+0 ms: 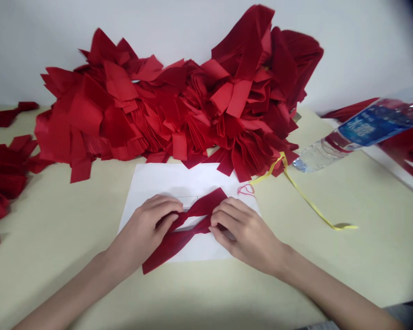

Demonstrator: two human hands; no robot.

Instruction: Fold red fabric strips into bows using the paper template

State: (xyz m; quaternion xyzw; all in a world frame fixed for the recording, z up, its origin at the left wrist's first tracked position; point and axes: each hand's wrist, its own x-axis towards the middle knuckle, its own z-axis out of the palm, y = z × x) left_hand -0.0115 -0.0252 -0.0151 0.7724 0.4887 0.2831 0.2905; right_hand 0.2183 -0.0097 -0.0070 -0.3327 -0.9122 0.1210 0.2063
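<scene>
The left hand (pixel 141 224) and right hand (pixel 246 233) are curled, each gripping one side of a folded red fabric bow (pixel 201 208), which is centred low on a white paper sheet (pixel 158 181) on the worktop (pixel 48 220). The fabric appears matte and soft (fibre type cannot be told). Uneven finger pressure could let the folds slip; the limp yellow ribbon (pixel 306 197) or the heap of red strips (pixel 179 114) could be snagged.

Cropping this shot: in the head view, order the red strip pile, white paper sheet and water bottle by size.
Red strip pile, largest. White paper sheet and water bottle: unsure, since the bottle looks nearer the camera.
</scene>
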